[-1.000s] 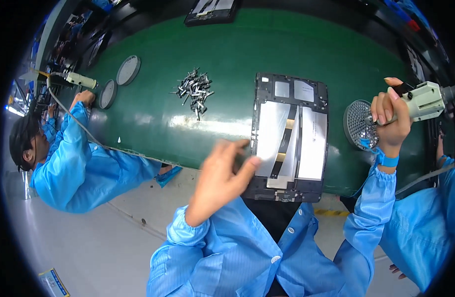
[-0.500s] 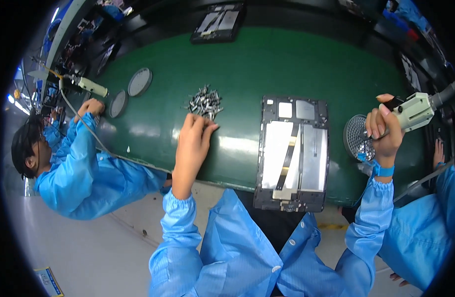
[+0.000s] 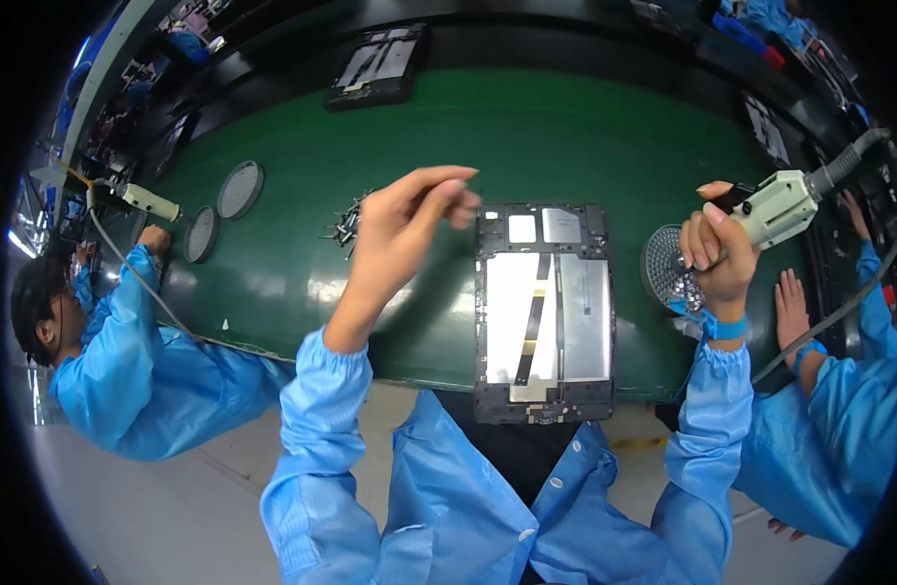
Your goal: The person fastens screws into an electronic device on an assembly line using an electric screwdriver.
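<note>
My left hand (image 3: 395, 229) is raised beside the upper left corner of an opened tablet (image 3: 585, 317). Its thumb and fingers are drawn together in a pinch; what lies between them is too blurred to make out. Behind this hand, partly hidden, lies a pile of small metal pieces (image 3: 345, 226). My right hand (image 3: 723, 255) is wrapped round a cream-coloured electric screwdriver (image 3: 782, 213), held to the right of the tablet. Below that hand stands a round grey dish (image 3: 656, 255) with small shiny pieces. The tablet lies flat, its silvery panels and dark ribbon cable exposed.
Two round grey dishes (image 3: 240, 190) lie at the left, near a co-worker (image 3: 126, 361) and another cream-coloured screwdriver (image 3: 151, 202). A second opened tablet (image 3: 375, 68) is at the far side of the green table (image 3: 526, 127). Another person's hand (image 3: 791, 307) rests at the right.
My left hand has moved from the metal pile rightward and up to the tablet's upper left corner. My right hand still grips the screwdriver. The whole view has shifted slightly.
</note>
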Available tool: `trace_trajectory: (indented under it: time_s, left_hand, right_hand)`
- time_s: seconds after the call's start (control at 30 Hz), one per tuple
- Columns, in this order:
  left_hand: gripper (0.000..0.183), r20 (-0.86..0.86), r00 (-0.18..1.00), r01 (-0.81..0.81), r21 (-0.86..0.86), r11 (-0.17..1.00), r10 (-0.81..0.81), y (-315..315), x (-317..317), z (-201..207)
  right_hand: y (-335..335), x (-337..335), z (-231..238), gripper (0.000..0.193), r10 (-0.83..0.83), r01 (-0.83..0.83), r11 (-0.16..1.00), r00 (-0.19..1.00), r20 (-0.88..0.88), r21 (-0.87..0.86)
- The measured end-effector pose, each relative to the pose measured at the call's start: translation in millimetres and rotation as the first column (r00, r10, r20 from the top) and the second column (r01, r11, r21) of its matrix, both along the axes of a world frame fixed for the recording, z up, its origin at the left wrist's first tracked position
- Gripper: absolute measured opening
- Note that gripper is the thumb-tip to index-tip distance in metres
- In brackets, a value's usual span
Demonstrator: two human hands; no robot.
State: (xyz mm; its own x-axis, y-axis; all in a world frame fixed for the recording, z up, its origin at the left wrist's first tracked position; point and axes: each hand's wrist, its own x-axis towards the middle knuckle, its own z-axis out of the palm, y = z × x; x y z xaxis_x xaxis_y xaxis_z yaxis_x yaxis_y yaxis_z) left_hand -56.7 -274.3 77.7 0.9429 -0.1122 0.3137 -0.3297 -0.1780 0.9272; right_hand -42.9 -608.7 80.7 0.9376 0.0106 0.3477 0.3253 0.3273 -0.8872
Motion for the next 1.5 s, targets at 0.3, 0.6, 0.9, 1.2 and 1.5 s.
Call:
trace_trajectory:
  time_s: [0.3,0.6,0.9,1.2,1.5]
  left_hand:
    - [0.028,-0.297,0.953,0.061,0.000,0.998,-0.058,9.1,30.7,-41.5]
    - [0.031,-0.355,0.930,0.149,0.128,0.981,-0.095,7.7,40.7,-41.7]
    - [0.028,-0.379,0.916,0.188,0.109,0.976,-0.134,14.3,50.6,-43.7]
    - [0.024,-0.297,0.939,0.200,0.052,0.978,-0.176,11.7,42.2,-54.7]
    - [0.022,-0.074,0.916,0.396,0.015,0.918,-0.394,-14.0,15.7,-66.8]
  right_hand:
    - [0.6,-0.9,-1.1,0.024,0.008,-0.008,1.000,1.000,-0.023,0.007]
    - [1.7,1.8,0.7,0.025,0.005,-0.006,1.000,1.000,-0.007,-0.013]
    - [1.4,2.0,-2.2,0.027,0.025,-0.025,1.000,1.000,-0.006,-0.017]
    - [9.0,0.0,1.7,0.027,0.033,-0.033,0.998,0.999,-0.002,-0.048]
    - [107.2,7.3,25.5,0.020,0.322,-0.323,0.946,0.946,-0.040,-0.013]
